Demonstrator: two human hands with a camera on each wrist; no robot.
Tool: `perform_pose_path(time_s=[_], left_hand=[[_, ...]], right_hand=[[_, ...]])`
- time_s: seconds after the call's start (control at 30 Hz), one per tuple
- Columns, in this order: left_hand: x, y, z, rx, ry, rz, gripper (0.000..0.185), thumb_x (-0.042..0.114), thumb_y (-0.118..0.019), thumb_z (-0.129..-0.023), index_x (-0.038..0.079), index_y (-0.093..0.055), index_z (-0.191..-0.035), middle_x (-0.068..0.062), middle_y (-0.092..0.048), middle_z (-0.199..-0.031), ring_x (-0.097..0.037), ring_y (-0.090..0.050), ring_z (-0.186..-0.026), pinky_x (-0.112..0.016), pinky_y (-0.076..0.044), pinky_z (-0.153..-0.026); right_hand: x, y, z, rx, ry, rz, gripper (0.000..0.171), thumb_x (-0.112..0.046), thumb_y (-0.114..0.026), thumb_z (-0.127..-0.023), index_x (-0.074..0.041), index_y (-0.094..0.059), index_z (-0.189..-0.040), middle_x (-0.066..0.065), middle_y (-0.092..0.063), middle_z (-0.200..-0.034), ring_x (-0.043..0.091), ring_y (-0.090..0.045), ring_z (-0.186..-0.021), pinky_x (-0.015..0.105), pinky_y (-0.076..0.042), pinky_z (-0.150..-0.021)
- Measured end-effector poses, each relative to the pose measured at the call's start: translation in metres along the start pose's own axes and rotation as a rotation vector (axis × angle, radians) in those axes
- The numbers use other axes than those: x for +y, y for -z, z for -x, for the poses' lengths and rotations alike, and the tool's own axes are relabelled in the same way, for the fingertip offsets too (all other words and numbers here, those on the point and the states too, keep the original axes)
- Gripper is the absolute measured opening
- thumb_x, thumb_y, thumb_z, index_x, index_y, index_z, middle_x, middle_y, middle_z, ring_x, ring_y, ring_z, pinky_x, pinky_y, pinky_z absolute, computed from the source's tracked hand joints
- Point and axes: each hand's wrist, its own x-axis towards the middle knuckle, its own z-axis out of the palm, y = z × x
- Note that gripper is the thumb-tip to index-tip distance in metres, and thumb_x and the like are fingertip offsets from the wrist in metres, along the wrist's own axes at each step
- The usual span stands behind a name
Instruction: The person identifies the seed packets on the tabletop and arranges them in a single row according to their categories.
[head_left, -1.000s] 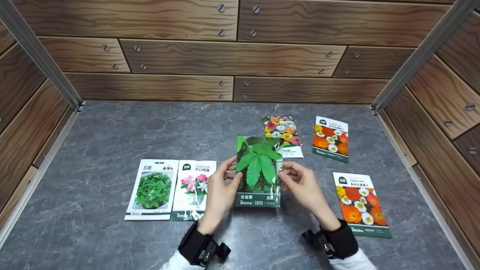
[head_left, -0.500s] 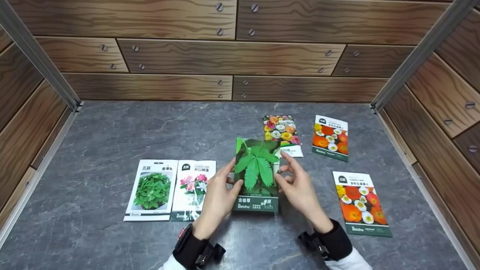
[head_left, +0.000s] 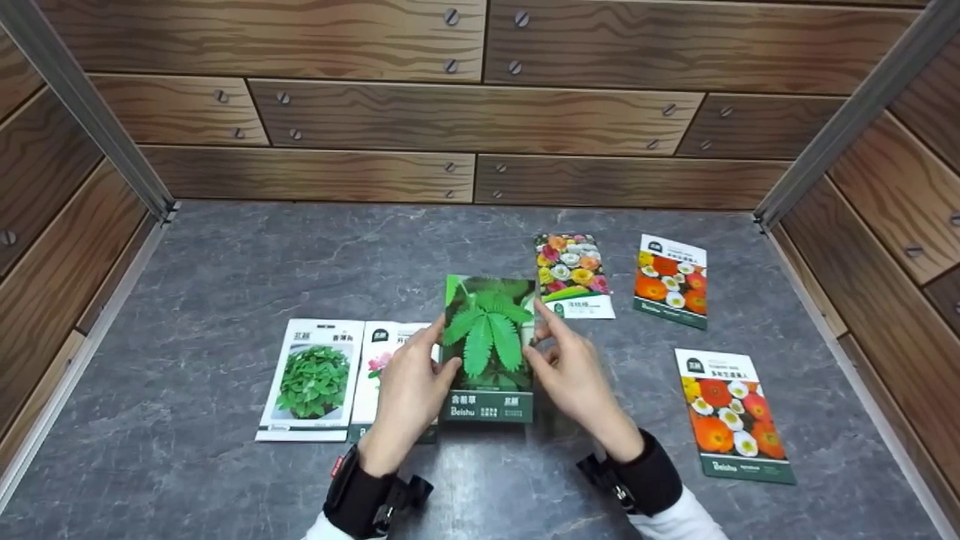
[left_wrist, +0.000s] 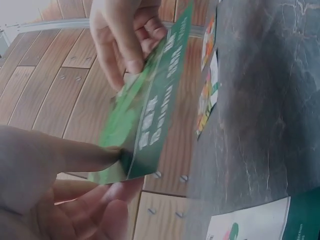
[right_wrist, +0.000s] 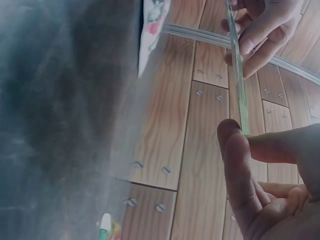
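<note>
1. My left hand (head_left: 409,390) grips the left edge of the green fern-leaf seed packet (head_left: 487,349), thumb on the printed face and the other fingers curled behind it.
2. My right hand (head_left: 574,379) pinches the packet's right edge, fingers loosely bent (the wrist views show both thumbs pressed against the packet's sides).
3. The packet is held upright, lifted off the grey stone-pattern tabletop (head_left: 225,300), at the centre of the work area and facing me.
4. On the table to the left lie a green-herb packet (head_left: 315,390) and, touching it, a pink-flower packet (head_left: 379,360) partly hidden by my left hand.
5. Behind the held packet lies a mixed-flower packet (head_left: 571,275); two orange-poppy packets lie to the right, one far (head_left: 670,281), one near (head_left: 731,415).
6. Wood-grain panels (head_left: 480,112) wall in the area.
</note>
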Motion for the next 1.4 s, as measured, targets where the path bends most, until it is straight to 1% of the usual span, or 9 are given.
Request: perform_pose_path(time_s=[0.13,0.33,0.43,0.57,0.73,0.83,0.97,1.13,1.4], left_hand=[[-0.002,-0.004,0.003,-0.035,-0.026,-0.079,0.066,0.007,-0.081,-0.088,-0.001,-0.055,-0.149,-0.02,-0.075,-0.12,-0.016,-0.065,-0.069,-0.028,-0.057,-0.061],[-0.002,-0.013,0.007,-0.107,-0.042,-0.21,0.075,0.011,-0.085,-0.084,-0.006,-0.052,-0.149,-0.027,-0.073,-0.125,-0.033,-0.074,-0.085,-0.045,-0.066,-0.078],[0.0,-0.019,0.009,-0.16,-0.008,-0.221,0.08,0.009,-0.086,-0.083,-0.008,-0.047,-0.151,-0.03,-0.069,-0.132,-0.032,-0.073,-0.082,-0.044,-0.066,-0.082],[0.003,-0.031,0.014,-0.179,-0.002,-0.278,0.082,0.006,-0.086,-0.08,-0.011,-0.047,-0.15,-0.03,-0.066,-0.138,-0.035,-0.073,-0.092,-0.044,-0.066,-0.084],[0.001,-0.045,0.02,-0.08,-0.093,-0.436,0.075,0.006,-0.09,-0.076,-0.01,-0.056,-0.142,-0.024,-0.072,-0.126,-0.035,-0.071,-0.098,-0.04,-0.064,-0.069],[-0.002,-0.05,0.022,-0.046,-0.189,-0.51,0.066,-0.003,-0.085,-0.075,-0.004,-0.062,-0.137,-0.023,-0.069,-0.131,-0.033,-0.071,-0.101,-0.036,-0.064,-0.064],[-0.005,-0.047,0.022,-0.201,-0.298,-0.551,0.044,0.001,-0.08,-0.083,0.003,-0.071,-0.126,-0.023,-0.064,-0.145,-0.035,-0.072,-0.118,-0.041,-0.067,-0.081],[-0.005,-0.041,0.02,-0.429,-0.273,-0.532,0.062,0.04,-0.084,-0.087,0.003,-0.069,-0.134,-0.023,-0.056,-0.155,-0.038,-0.06,-0.14,-0.052,-0.058,-0.108],[-0.003,-0.039,0.02,-0.456,-0.262,-0.551,0.071,0.041,-0.088,-0.082,0.002,-0.066,-0.137,-0.023,-0.052,-0.158,-0.039,-0.058,-0.142,-0.054,-0.058,-0.108]], right_hand=[[0.006,-0.002,0.005,-0.059,-0.042,0.082,0.071,0.002,-0.073,-0.092,0.002,-0.044,-0.157,0.012,-0.071,-0.103,0.01,-0.061,-0.066,0.018,-0.053,-0.059],[0.012,-0.005,0.009,-0.205,-0.121,0.212,0.084,-0.009,-0.08,-0.09,0.002,-0.035,-0.161,0.008,-0.069,-0.105,0.012,-0.062,-0.076,0.026,-0.057,-0.066],[0.014,-0.006,0.011,-0.253,-0.133,0.274,0.089,-0.014,-0.082,-0.089,0.004,-0.033,-0.161,0.021,-0.071,-0.128,0.032,-0.072,-0.102,0.044,-0.063,-0.091],[0.018,-0.007,0.014,-0.322,-0.164,0.338,0.097,-0.021,-0.084,-0.088,0.006,-0.027,-0.163,0.032,-0.049,-0.157,0.048,-0.056,-0.14,0.06,-0.047,-0.119],[0.021,-0.01,0.016,-0.384,-0.21,0.415,0.097,-0.027,-0.084,-0.089,0.005,-0.028,-0.163,0.034,-0.044,-0.16,0.05,-0.052,-0.143,0.062,-0.043,-0.121],[0.021,-0.013,0.017,-0.37,-0.162,0.458,0.089,-0.027,-0.086,-0.087,0.005,-0.042,-0.157,0.031,-0.056,-0.147,0.049,-0.062,-0.126,0.062,-0.055,-0.106],[0.024,-0.009,0.018,-0.397,-0.018,0.487,0.07,-0.025,-0.087,-0.086,0.003,-0.059,-0.144,0.026,-0.059,-0.14,0.044,-0.062,-0.122,0.062,-0.059,-0.097],[0.028,0.006,0.017,-0.583,0.02,0.472,0.081,-0.034,-0.087,-0.086,-0.001,-0.054,-0.151,0.026,-0.041,-0.166,0.047,-0.046,-0.15,0.064,-0.043,-0.121],[0.027,0.009,0.017,-0.639,0.02,0.454,0.089,-0.035,-0.088,-0.084,0.001,-0.048,-0.155,0.027,-0.033,-0.17,0.046,-0.039,-0.155,0.059,-0.037,-0.127]])
